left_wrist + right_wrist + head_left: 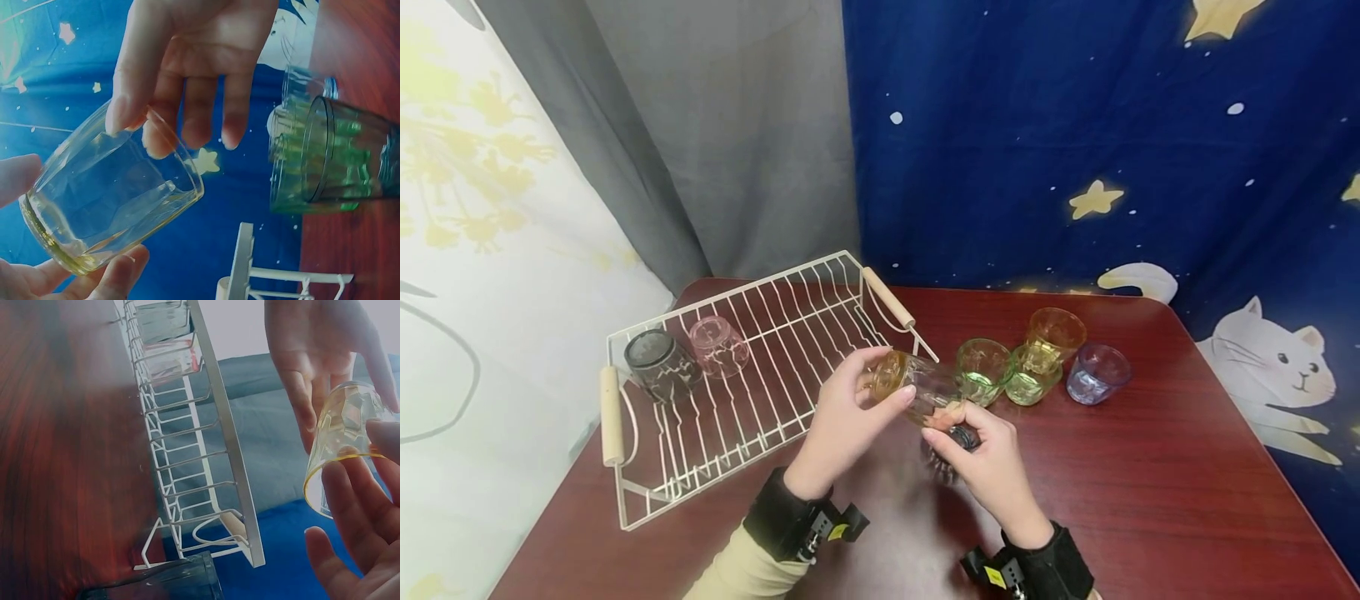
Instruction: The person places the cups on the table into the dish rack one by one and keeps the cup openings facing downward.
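Note:
A clear yellow-tinted glass (pixel 891 375) is held tilted in the air between both hands. My left hand (pixel 838 421) grips it around the thick base, thumb on one side and fingers on the other. At the rim end, my right hand (pixel 996 462) pinches the wall of the glass (pixel 119 187) with thumb and fingertips. In the right wrist view the yellow rim of the glass (pixel 350 422) faces the right hand (pixel 369 544). Just below the hands a dark grey glass (pixel 942 467) stands on the table, partly hidden by the right hand.
A white wire rack (pixel 790 358) with wooden handles stands at left, holding an upside-down dark glass (pixel 662 367) and a pink glass (pixel 718 346). Right of it are green glasses (pixel 983 371) (pixel 1032 379), a yellow glass (pixel 1056 333) and a blue glass (pixel 1097 375) on the red-brown table (pixel 1187 475).

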`<control>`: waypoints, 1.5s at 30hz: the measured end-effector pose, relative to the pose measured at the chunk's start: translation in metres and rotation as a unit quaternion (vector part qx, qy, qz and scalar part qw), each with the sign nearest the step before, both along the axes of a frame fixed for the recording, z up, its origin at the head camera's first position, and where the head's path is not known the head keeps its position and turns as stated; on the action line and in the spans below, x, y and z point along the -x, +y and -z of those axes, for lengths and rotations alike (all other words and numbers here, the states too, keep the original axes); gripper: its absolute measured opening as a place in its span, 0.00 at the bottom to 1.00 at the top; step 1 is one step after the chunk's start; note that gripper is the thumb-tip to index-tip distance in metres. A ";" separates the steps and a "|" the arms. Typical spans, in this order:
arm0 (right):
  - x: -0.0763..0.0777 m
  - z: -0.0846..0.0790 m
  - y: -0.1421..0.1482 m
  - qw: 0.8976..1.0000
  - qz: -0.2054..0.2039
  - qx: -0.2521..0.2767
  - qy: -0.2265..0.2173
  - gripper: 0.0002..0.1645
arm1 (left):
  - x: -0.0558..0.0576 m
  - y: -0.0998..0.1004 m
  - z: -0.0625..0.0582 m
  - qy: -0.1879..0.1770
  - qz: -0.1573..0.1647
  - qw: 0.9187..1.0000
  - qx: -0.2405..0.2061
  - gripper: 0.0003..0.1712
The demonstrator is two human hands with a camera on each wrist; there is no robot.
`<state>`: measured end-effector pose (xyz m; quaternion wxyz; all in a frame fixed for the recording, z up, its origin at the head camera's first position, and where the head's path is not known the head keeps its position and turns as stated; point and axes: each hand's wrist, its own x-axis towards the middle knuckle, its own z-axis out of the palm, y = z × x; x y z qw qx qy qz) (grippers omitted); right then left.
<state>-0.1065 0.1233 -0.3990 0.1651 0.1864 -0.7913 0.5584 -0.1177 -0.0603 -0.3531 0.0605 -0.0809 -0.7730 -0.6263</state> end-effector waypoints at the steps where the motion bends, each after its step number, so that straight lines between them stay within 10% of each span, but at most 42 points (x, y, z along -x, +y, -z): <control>1: 0.001 0.000 0.000 1.000 0.000 -0.003 0.004 0.08 | 0.001 0.000 -0.001 0.005 0.001 1.000 0.006 0.32; 18: 0.010 0.005 0.008 0.997 0.021 -0.072 0.008 0.09 | 0.020 -0.016 -0.021 0.113 -0.040 0.979 0.167 0.34; 30: 0.021 0.022 0.014 0.968 0.075 -0.236 -0.040 0.13 | 0.039 -0.040 -0.045 0.163 -0.081 0.955 0.236 0.36; 45: 0.022 0.029 0.011 0.946 0.089 -0.309 -0.042 0.22 | 0.061 -0.062 -0.058 0.180 -0.111 0.936 0.281 0.36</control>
